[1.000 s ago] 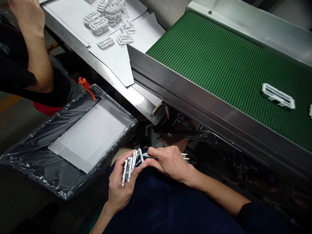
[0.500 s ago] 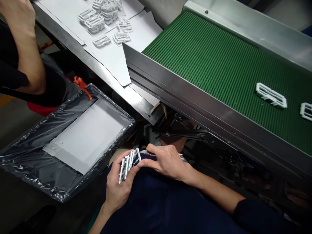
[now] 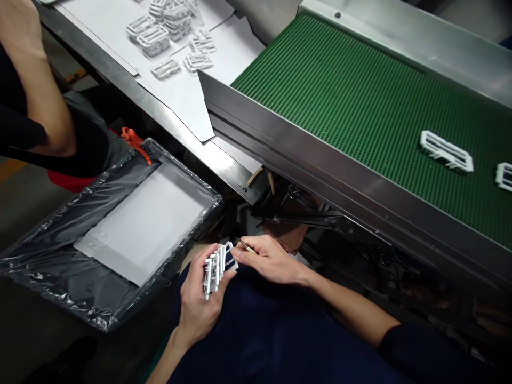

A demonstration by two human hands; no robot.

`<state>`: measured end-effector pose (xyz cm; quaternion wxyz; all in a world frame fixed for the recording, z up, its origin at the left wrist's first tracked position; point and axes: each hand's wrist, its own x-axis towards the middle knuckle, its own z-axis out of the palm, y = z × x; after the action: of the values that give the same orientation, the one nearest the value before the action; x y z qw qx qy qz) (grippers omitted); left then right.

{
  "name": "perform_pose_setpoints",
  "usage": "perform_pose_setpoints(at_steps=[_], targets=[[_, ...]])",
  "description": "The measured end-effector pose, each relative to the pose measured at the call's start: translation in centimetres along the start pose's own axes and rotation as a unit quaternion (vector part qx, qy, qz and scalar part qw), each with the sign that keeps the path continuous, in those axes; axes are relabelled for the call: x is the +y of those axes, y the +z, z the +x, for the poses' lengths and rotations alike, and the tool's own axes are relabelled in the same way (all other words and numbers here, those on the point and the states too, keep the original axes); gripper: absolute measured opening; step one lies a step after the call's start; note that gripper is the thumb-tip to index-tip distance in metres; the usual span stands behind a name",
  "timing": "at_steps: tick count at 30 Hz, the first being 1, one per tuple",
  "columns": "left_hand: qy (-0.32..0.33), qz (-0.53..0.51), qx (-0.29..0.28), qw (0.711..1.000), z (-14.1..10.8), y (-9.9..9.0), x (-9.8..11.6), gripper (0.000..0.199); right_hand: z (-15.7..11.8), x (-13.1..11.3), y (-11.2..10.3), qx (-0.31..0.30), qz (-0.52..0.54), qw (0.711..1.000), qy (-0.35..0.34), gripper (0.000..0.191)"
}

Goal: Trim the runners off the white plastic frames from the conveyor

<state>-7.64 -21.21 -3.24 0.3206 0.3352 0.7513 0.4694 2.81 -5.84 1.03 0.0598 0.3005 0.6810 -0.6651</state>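
My left hand (image 3: pixel 200 298) is closed around a stack of several white plastic frames (image 3: pixel 215 272), held upright side by side. The outermost frame leans towards my right hand (image 3: pixel 272 260), its slots showing. Pinched in that hand is a slim knife-like tool (image 3: pixel 248 247) with a beige handle and a dark, narrow tip. The tip is close to the top of the outermost frame; whether it touches I cannot tell. Both hands are above my dark blue clothing.
A green conveyor belt (image 3: pixel 340 96) carries white frames (image 3: pixel 447 151) at the right. More frames (image 3: pixel 153 40) are piled on the paper-covered table (image 3: pixel 180 101). A plastic-lined crate (image 3: pixel 52 234) holds cardboard (image 3: pixel 148 224). An orange clamp (image 3: pixel 134 141) grips its corner. Another person's arm (image 3: pixel 48 101) is at left.
My right thumb has come off the outermost frame, and the knife-like tool now shows more clearly at its top. My left hand has turned the stack slightly and moved right.
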Motion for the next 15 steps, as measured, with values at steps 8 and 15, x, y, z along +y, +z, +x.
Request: perform_pose_setpoints(at_steps=[8, 15], targets=[[-0.001, 0.004, -0.003, 1.000, 0.2, 0.0, 0.0, 0.046, -0.1, 1.7, 0.2, 0.067, 0.019, 0.997, 0.023, 0.029], [0.006, 0.025, -0.004, 1.000, 0.2, -0.2, -0.1, 0.044, -1.5, 0.0, 0.2, 0.114, -0.187, 0.975, 0.046, 0.036]])
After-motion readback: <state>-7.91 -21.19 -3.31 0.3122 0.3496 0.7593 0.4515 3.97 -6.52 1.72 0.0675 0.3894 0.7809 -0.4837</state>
